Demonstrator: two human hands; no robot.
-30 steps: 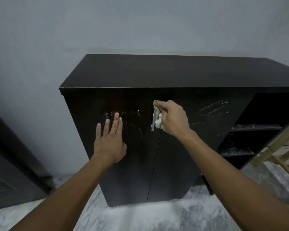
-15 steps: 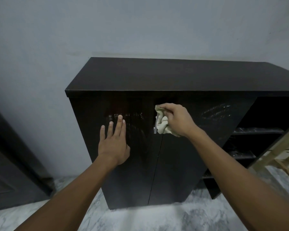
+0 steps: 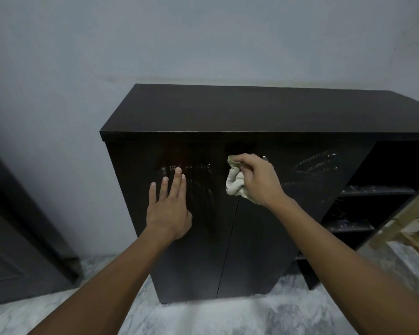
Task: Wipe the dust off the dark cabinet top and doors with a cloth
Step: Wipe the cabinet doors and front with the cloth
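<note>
A dark cabinet stands against the grey wall, with a flat top (image 3: 252,110) and two closed doors below. My left hand (image 3: 168,206) lies flat with straight fingers on the left door (image 3: 186,257). My right hand (image 3: 257,180) grips a crumpled pale cloth (image 3: 235,183) and holds it against the upper part of the seam between the doors, at the edge of the right door (image 3: 264,250). A bit of a metal handle (image 3: 264,157) shows just above my right hand; the rest is hidden behind hand and cloth.
Open shelves (image 3: 377,189) holding clear wrapped items fill the cabinet's right part. A light wooden frame (image 3: 411,228) leans at the far right. A dark door panel (image 3: 15,250) stands at the left. The floor (image 3: 203,317) is grey marble.
My right hand has drawn the cloth slightly rightwards over the handle at the door seam, covering it. My left hand stays flat on the left door. The view has tilted up a little.
</note>
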